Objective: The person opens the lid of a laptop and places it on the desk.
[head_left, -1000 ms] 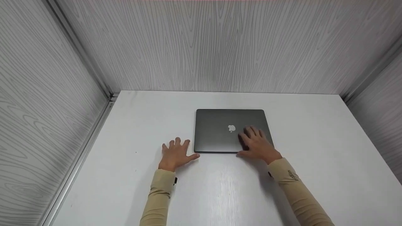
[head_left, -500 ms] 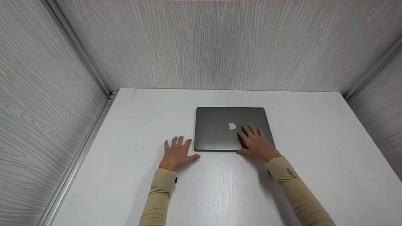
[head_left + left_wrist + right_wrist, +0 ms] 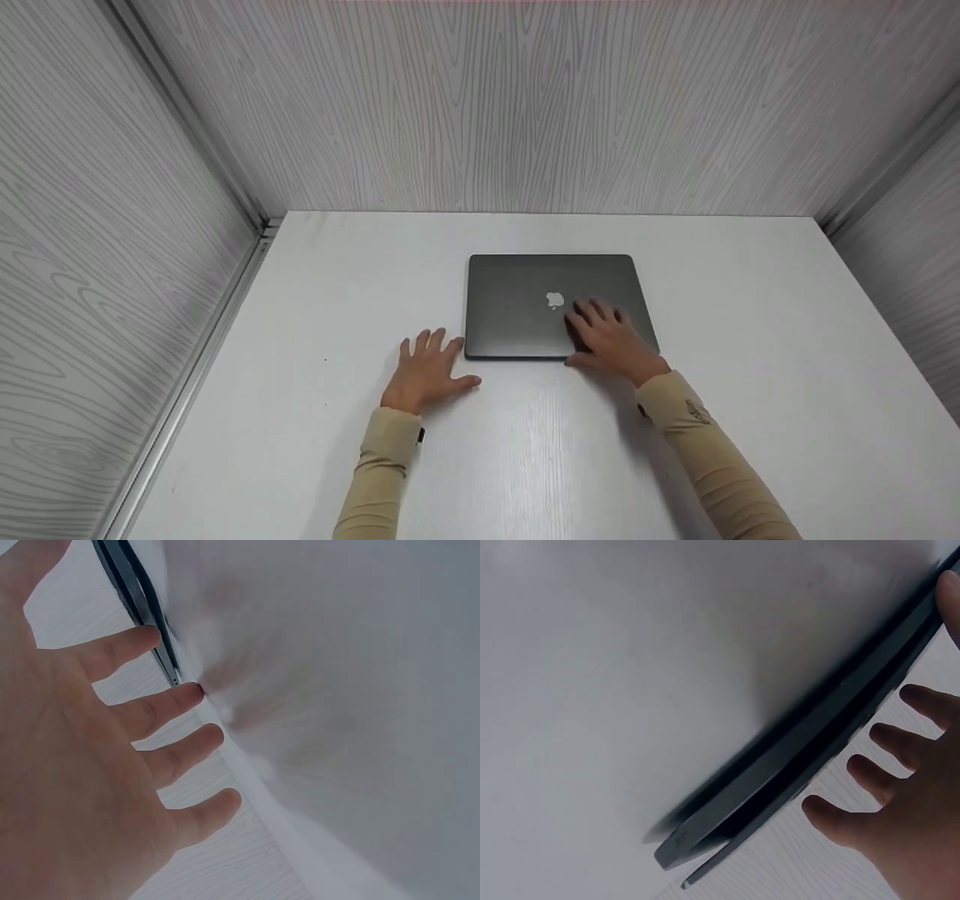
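A dark grey laptop (image 3: 510,322) with a pale apple logo lies with its lid down on the white table. My left hand (image 3: 426,376) is just left of its front left corner, fingers spread and thumb pointing right, holding nothing. Over the right part of the lid is my right hand (image 3: 616,349), its thumb at the front edge. In the right wrist view the fingers (image 3: 877,739) stand apart from the lid, while the thumb meets the laptop's edge (image 3: 765,769). The left wrist view shows the left fingertips close to the laptop's corner (image 3: 150,622); contact there is unclear.
The white tabletop (image 3: 360,277) spreads around the laptop on all sides. Wood-grain panels stand behind it (image 3: 480,105) and at the left (image 3: 97,247) and right. A metal rail runs along the left panel's foot.
My left hand has shifted slightly right, its index finger closer to the laptop's corner. The right hand has barely moved. The view has tilted a little, so table and laptop sit slightly higher.
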Motion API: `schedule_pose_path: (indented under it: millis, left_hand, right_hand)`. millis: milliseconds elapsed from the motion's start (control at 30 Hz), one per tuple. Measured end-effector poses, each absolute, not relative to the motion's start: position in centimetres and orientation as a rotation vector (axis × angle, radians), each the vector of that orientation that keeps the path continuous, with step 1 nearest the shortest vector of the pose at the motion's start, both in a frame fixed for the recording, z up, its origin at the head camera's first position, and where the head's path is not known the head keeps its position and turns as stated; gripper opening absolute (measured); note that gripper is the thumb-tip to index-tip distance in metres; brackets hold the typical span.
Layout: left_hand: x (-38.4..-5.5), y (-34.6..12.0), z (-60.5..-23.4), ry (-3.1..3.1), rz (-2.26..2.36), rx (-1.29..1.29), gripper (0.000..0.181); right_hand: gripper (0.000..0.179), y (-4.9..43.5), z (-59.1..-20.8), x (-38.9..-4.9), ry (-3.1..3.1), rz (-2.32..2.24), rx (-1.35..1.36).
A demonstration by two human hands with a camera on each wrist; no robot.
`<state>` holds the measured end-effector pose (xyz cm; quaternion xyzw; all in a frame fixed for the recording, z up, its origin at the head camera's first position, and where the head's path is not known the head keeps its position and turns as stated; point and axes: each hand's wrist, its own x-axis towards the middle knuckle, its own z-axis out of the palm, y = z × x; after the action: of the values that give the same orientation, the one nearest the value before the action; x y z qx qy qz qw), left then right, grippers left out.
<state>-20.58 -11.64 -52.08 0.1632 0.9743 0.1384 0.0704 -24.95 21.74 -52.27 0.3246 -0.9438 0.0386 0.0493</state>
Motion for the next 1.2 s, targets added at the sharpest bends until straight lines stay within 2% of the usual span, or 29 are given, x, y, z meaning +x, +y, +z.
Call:
schedule_pose_path:
  millis: [367, 833, 1200]
  left_hand:
    - [-20.1, -11.4, -52.1, 2.892, 0.412, 0.475, 0.079]
    - [-17.9, -9.8, -51.7, 2.869, 0.374, 0.572, 0.096]
    - [-16.9, -6.5, -51.1, 2.84, 0.223, 0.702, 0.108]
  right_hand:
    - [0.075, 21.9, -52.9, -25.1, -2.769, 0.071, 0.994]
    - [0.068, 22.0, -52.4, -25.4, -2.724, 0.176, 1.018]
    - [0.05, 22.2, -52.8, -25.7, -2.433, 0.192, 1.103]
